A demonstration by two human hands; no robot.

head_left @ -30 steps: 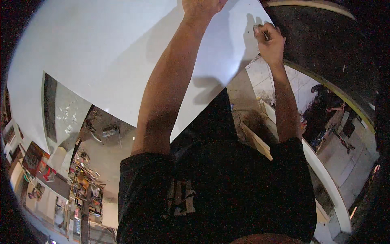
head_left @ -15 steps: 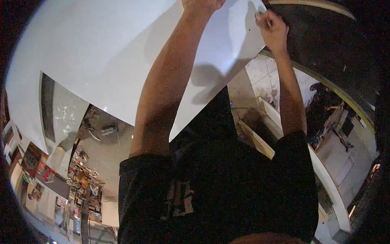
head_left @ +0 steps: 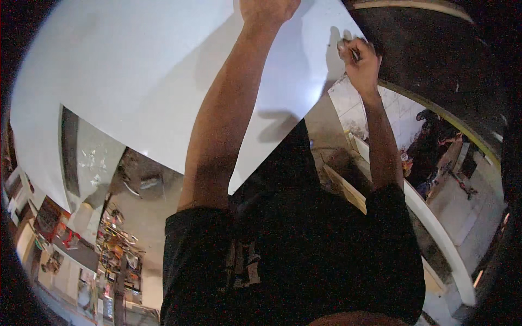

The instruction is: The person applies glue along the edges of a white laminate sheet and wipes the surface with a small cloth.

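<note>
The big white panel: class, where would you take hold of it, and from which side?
Probably by its free lower edge, coming from below: the white panel is broad, flat and smooth, with no handle. The left hand presses its face; the right hand, holding a small tool, works near its right edge.

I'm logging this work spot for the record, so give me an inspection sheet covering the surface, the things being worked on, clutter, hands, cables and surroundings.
Surface: large white panel, smooth and bare, fills the upper left of the view.
Job's things: a small dark tool, kind unclear, held against the panel near its right edge.
Clutter: wooden plank lying below; small colourful items on the shelves.
Hands: left hand pressed flat on the panel; right hand closed around the tool.
Cables: nothing seen.
Surroundings: dark curved board to the right, white tiled wall beyond it, dim room.
</note>
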